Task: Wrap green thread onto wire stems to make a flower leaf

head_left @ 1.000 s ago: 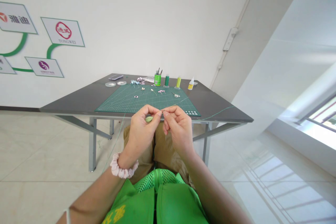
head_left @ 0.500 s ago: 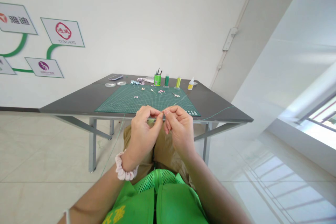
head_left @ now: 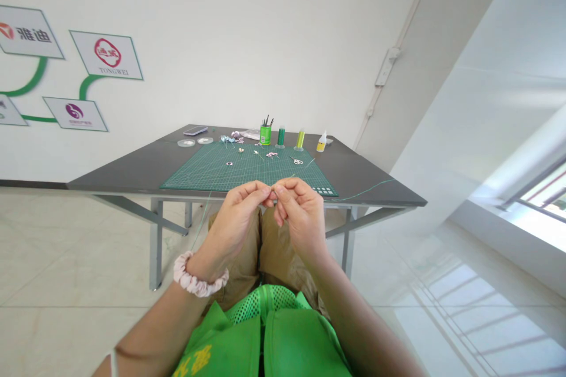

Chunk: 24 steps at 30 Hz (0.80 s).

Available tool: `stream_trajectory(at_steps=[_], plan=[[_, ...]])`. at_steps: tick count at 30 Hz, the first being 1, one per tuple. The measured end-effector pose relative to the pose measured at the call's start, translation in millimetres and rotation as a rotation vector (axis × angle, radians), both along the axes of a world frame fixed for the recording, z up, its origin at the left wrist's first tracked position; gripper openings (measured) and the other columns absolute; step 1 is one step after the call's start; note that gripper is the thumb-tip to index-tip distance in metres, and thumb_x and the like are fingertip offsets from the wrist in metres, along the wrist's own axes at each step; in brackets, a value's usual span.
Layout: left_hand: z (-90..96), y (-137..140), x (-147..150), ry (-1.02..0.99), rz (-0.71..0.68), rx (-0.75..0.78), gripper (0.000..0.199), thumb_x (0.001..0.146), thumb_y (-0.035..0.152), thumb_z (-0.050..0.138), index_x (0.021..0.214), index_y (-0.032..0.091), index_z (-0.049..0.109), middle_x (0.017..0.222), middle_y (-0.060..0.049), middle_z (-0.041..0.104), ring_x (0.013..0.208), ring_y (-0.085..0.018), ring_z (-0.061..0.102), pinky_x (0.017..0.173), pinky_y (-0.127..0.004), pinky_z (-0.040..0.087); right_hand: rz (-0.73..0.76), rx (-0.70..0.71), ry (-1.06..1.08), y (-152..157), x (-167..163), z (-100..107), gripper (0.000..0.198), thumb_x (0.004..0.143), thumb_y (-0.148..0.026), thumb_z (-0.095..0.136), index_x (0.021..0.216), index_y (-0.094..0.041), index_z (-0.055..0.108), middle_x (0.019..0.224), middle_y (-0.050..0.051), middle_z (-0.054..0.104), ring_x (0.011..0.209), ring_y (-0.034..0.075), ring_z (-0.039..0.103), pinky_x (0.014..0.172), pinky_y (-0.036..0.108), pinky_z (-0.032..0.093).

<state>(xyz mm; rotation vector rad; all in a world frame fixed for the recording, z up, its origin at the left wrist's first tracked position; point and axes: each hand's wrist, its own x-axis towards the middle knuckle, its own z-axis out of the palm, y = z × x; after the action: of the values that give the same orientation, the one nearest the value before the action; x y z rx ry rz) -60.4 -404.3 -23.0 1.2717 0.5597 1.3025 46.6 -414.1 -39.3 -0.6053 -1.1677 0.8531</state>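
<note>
My left hand [head_left: 239,212], with a pale scrunchie [head_left: 200,278] on its wrist, is closed with thumb and forefinger pinched together. Its fingertips meet those of my right hand [head_left: 301,212], also pinched, just in front of the table's near edge. Whatever lies between the fingertips is too small to make out. A thin green thread [head_left: 203,218] hangs below the table edge to the left of my hands. Another green thread [head_left: 365,191] lies across the tabletop to the right. Beyond my hands is the green cutting mat [head_left: 198,174].
White-handled scissors [head_left: 298,161] and small flower pieces [head_left: 271,155] lie on the mat. Behind stand a green can of tools [head_left: 265,134], a dark green spool [head_left: 280,137], a yellow-green spool [head_left: 300,139] and a glue bottle [head_left: 321,142]. A phone [head_left: 195,129] rests at the back left.
My left hand has turned and its wrist has dropped down and left, while its fingertips stay by the right hand's. My right hand has barely moved. The hanging thread has shifted.
</note>
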Motion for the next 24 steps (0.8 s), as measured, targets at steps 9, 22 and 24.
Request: stream_trajectory(at_steps=[9,22,24], plan=[[-1.5,3.3,-0.6,-0.032,-0.019,-0.033,0.020,0.069,0.027,0.070,0.057,0.015,0.060,0.059,0.002,0.057,0.061,-0.011,0.050,0.063,-0.024,0.042,-0.016,0.012,-0.018,0.5,1.3,-1.1,0.013,0.082,-0.024,0.060,0.070,-0.019,0.059,0.048,-0.009,0.048,0.035,0.005,0.038,0.034,0.018,0.028],[-0.6,2.5,0.3,0.002,0.110,0.053,0.016,0.070,0.024,0.070,0.058,0.016,0.062,0.061,0.001,0.058,0.064,-0.012,0.051,0.067,-0.025,0.043,0.039,-0.066,0.037,-1.8,-0.2,0.6,0.006,0.080,-0.022,0.058,0.075,-0.019,0.054,0.045,-0.010,0.048,0.034,0.005,0.039,0.036,0.017,0.031],[-0.4,2.6,0.2,0.019,0.132,0.067,0.015,0.070,0.024,0.069,0.059,0.016,0.062,0.061,0.001,0.058,0.064,-0.012,0.052,0.067,-0.025,0.044,0.030,-0.064,0.029,-2.3,-0.2,1.0,0.008,0.080,-0.023,0.058,0.075,-0.019,0.054,0.045,-0.010,0.048,0.034,0.005,0.039,0.036,0.018,0.030]])
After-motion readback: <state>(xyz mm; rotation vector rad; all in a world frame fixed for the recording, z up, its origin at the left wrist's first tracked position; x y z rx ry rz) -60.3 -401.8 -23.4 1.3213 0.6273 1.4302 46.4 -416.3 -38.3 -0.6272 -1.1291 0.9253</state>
